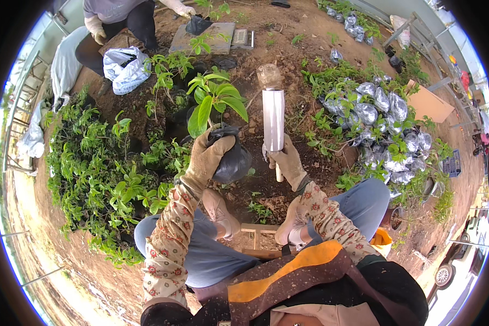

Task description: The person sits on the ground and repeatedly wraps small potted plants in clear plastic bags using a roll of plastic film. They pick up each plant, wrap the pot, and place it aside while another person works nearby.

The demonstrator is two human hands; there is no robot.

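Observation:
My left hand (212, 157), in a dirty beige glove, grips the gathered top of a black plastic bag (233, 163) that bulges round below. A seedling with broad green leaves (216, 100) rises out of the bag's neck. Gloved as well, my right hand (286, 159) holds a roll of clear or silvery plastic film (273, 120) upright by its lower end, where a pale core sticks out. The film roll stands apart from the bag, to its right. Both hands are above dark soil between my shoes.
Dense potted seedlings (102, 175) fill the left. Seedlings with film-wrapped root balls (381, 100) are heaped at right. A co-worker (114, 20) in gloves sits at upper left by a white sack (126, 69) and a flat board (220, 38). A wooden stool (261, 253) is beneath me.

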